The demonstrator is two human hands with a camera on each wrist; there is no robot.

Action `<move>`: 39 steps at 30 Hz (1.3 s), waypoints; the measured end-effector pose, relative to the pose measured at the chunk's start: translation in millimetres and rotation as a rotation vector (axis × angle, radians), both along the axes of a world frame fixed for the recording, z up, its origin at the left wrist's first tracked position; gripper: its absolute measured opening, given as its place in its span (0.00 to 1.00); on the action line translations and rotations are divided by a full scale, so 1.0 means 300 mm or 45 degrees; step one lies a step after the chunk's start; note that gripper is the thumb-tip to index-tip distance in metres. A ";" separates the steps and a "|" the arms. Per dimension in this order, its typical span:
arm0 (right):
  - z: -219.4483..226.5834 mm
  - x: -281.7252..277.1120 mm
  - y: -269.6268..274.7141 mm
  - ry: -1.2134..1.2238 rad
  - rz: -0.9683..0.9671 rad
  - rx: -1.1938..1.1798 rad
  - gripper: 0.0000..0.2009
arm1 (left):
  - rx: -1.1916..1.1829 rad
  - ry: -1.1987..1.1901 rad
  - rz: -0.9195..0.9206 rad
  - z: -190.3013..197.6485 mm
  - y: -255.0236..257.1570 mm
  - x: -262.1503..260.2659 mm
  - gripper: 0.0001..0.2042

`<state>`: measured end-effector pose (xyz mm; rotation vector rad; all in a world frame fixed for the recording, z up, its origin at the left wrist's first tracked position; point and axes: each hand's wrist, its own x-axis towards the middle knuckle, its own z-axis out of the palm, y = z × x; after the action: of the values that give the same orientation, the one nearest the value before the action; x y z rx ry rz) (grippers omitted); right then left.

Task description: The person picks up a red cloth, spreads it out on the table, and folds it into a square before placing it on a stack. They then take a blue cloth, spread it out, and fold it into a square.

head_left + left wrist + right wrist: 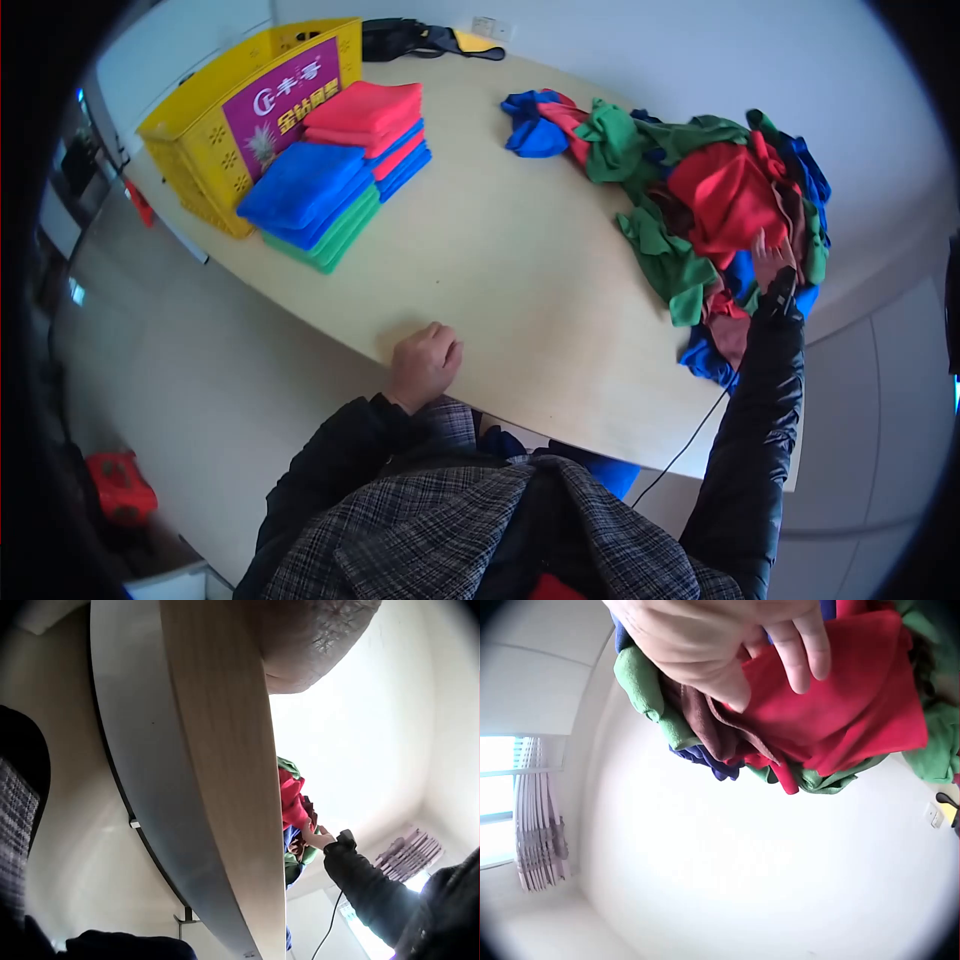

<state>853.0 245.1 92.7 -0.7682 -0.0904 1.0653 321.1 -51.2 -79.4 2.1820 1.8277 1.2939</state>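
My right hand point(771, 262) rests at the near edge of a red cloth point(725, 195) on the heap of loose cloths. In the right wrist view the fingers point(789, 656) lie spread and slightly bent over that red cloth point(832, 690), not visibly gripping it; a brown cloth point(709, 727) is beside the thumb. Near the front edge of the table point(530, 340), my left hand point(424, 365) rests with its fingers curled and nothing seen in it. The left wrist view shows only part of this hand point(315, 645) at the table edge.
At the back left a yellow basket point(200, 150) stands beside folded red, blue and green cloths point(305, 190). A black bag point(395, 40) lies behind them by the wall. A thin black cable point(690, 445) hangs over the table's front edge near my right arm.
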 end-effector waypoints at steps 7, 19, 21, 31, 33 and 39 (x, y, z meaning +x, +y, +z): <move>-0.177 0.248 0.251 -0.386 0.544 0.241 0.18 | 0.028 -0.007 0.025 -0.011 0.013 -0.005 0.06; -0.120 -0.863 -0.657 -1.944 1.461 0.520 0.07 | 0.058 -0.014 0.013 -0.020 0.007 -0.015 0.06; -0.172 -0.953 -0.815 -1.840 1.763 0.381 0.06 | 0.027 -0.002 -0.046 -0.033 0.008 0.001 0.06; -0.434 -1.082 -1.045 -2.089 1.345 0.844 0.10 | -0.008 -0.705 -0.458 0.104 -0.084 0.069 0.14; -0.422 -1.092 -1.048 -2.135 1.348 0.936 0.11 | -0.059 -0.477 -0.745 0.150 -0.097 0.047 0.17; -0.313 -1.044 -1.056 -1.894 1.416 0.742 0.12 | -0.360 -0.169 -0.810 0.135 -0.116 -0.026 0.16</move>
<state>539.7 -71.6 -1.1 -0.8020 -2.1918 1.1199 313.3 -86.1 -38.9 2.1784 1.0441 0.9438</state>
